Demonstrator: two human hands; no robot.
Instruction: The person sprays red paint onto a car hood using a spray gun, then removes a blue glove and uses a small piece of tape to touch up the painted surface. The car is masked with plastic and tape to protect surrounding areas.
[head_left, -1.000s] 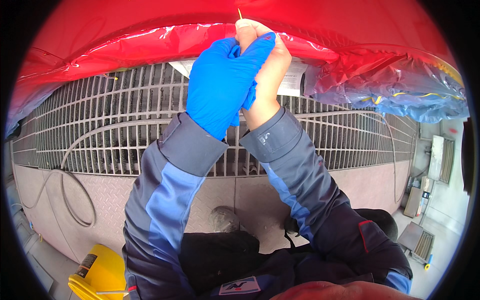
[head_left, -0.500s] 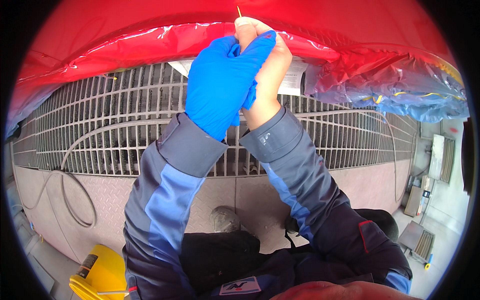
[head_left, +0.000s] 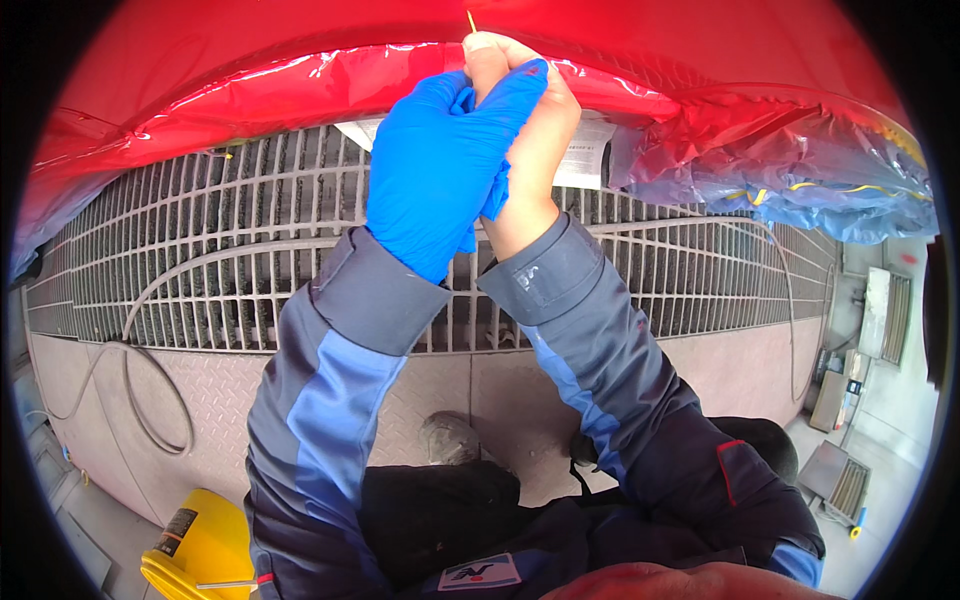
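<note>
My bare right hand (head_left: 545,135) reaches over the lower edge of a glossy red painted panel (head_left: 330,25). Between its thumb and fingertip it pinches a thin yellow pointed stick (head_left: 471,20), whose tip points away from me over the red paint. Whether the tip touches the paint I cannot tell. My left hand (head_left: 440,165), in a blue glove, is closed round the right hand from the left side, its thumb lying across the right one. The glove hides most of the right palm and fingers. A small dark red smudge marks the glove's thumb tip.
Red-coated masking film (head_left: 790,160) hangs along the panel's lower edge, bluish at right. A printed white sheet (head_left: 588,155) shows behind my hands. Beneath lies a floor grating (head_left: 250,240) with a hose (head_left: 190,262) across it. A yellow bucket (head_left: 210,535) stands lower left.
Both hands have shifted very slightly left together, carrying the yellow stick along. My grip looks the same.
</note>
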